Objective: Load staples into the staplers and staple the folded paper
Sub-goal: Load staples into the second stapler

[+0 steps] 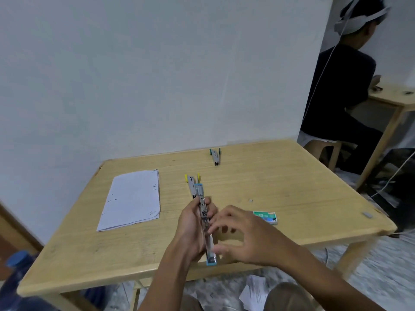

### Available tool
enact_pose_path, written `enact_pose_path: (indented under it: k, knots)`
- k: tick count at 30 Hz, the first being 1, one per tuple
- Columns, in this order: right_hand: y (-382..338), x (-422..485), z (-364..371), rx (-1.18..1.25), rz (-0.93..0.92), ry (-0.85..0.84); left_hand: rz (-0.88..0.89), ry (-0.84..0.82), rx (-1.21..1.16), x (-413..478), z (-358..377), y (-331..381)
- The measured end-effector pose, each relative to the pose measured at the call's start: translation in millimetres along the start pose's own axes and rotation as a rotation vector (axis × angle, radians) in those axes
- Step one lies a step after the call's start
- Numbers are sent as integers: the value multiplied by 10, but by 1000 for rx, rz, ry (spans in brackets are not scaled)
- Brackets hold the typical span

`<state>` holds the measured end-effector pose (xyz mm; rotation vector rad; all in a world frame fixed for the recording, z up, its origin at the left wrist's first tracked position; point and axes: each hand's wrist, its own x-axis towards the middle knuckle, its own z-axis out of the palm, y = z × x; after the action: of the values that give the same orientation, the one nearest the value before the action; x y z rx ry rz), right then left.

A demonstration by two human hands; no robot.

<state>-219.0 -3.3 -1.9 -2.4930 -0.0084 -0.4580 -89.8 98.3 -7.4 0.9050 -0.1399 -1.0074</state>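
Note:
My left hand [190, 230] grips a blue stapler [205, 223], swung fully open into a long strip above the wooden table [292, 187]. My right hand [242, 234] is beside it, its fingertips at the stapler's metal channel; whether they pinch staples I cannot tell. A yellow stapler [192, 184] lies opened just beyond the blue one. A green stapler [216, 156] lies opened near the far edge. The folded white paper [132, 199] lies flat at the left. A green staple box [266, 217] sits right of my hands.
Loose staple strips lie on the table, one [250, 200] near the middle and one [367, 214] by the right edge. Another person [341, 86] sits at a second table at the far right. A blue water bottle [15, 279] stands at the lower left. Crumpled papers [253, 290] lie on the floor.

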Motion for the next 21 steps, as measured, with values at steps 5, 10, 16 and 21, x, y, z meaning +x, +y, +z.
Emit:
enact_pose_path:
  k: [5, 10, 16, 21]
  knots:
    - [19, -78, -16, -42, -102, -44, 73, 77, -262, -45, 123, 32]
    - [55, -30, 19, 12, -341, 225, 166, 25, -277, -114, 82, 164]
    - [-123, 203, -73, 353, -132, 437, 65, -143, 77, -364, -9, 274]
    - [-272, 431, -86, 660, 318, 358, 0, -325, 363, -544, 5, 209]
